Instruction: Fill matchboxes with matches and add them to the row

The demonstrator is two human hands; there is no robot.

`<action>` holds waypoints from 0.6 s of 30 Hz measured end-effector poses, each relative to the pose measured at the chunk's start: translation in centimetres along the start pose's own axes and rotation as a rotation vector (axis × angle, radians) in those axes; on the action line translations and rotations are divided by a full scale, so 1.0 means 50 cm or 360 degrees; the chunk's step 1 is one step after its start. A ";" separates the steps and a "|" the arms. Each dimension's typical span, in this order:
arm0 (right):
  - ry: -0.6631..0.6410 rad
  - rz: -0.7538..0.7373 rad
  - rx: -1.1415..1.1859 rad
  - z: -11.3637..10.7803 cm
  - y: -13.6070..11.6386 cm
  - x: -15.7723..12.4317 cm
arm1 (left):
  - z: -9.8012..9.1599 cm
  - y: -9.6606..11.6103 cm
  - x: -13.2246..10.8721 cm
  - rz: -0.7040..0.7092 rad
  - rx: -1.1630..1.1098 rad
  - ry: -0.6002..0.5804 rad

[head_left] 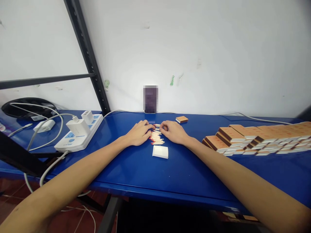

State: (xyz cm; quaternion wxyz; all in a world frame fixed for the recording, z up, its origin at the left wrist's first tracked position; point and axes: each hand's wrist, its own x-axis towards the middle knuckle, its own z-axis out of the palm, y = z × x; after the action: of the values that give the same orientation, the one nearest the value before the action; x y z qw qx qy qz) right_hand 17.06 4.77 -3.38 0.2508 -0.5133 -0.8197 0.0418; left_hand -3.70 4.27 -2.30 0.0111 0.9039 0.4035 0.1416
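Two hands at a pile of matches

The left hand [139, 133] and right hand [174, 132] rest palm-down on the table [136, 174], fingers touching the matches [156, 137] between them. A white tray [160, 151] lies just below the fingertips; a matchbox [182, 119] sits beyond the right fingers.

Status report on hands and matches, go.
Left hand and right hand flank the matchstick pile, fingers touching it. White tray lies just in front, apart. Nothing in the way.

Glossy blue table [136, 171]; seemingly wooden matches [157, 138].
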 end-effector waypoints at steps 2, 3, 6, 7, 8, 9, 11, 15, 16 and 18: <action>0.0024 0.0013 -0.0002 0.001 0.002 0.001 | -0.001 0.001 0.000 0.0000 -0.0003 -0.0003; 0.0039 0.0022 -0.0007 0.002 0.003 0.002 | -0.002 0.001 0.000 -0.0003 -0.0003 -0.0006; 0.0061 0.0039 -0.0024 0.005 0.007 0.005 | -0.004 0.003 -0.001 -0.0015 -0.0009 -0.0015; 0.0057 0.0038 -0.0029 0.006 0.009 0.006 | -0.004 0.004 -0.001 -0.0017 -0.0013 -0.0018; 0.0049 0.0035 -0.0034 0.007 0.010 0.006 | -0.004 0.004 -0.001 -0.0017 -0.0018 -0.0019; 0.0040 0.0033 -0.0040 0.007 0.011 0.007 | -0.004 0.004 -0.001 -0.0017 -0.0021 -0.0020; 0.0025 0.0032 -0.0049 0.008 0.011 0.008 | -0.003 0.004 -0.002 -0.0015 -0.0024 -0.0014; 0.0014 0.0045 -0.0049 0.007 0.009 0.008 | 0.001 0.002 -0.002 -0.0050 -0.0021 0.0020; 0.0011 0.0050 -0.0047 0.006 0.008 0.008 | 0.002 0.001 -0.002 -0.0069 -0.0012 0.0025; 0.0005 0.0063 -0.0045 0.004 0.006 0.007 | 0.003 0.001 -0.003 -0.0111 0.0016 0.0024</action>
State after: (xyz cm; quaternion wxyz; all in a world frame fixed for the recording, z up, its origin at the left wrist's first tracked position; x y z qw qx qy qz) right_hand 17.07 5.26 -3.52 0.2440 -0.5329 -0.8095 0.0342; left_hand -3.69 4.15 -2.48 0.0085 0.8883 0.4354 0.1458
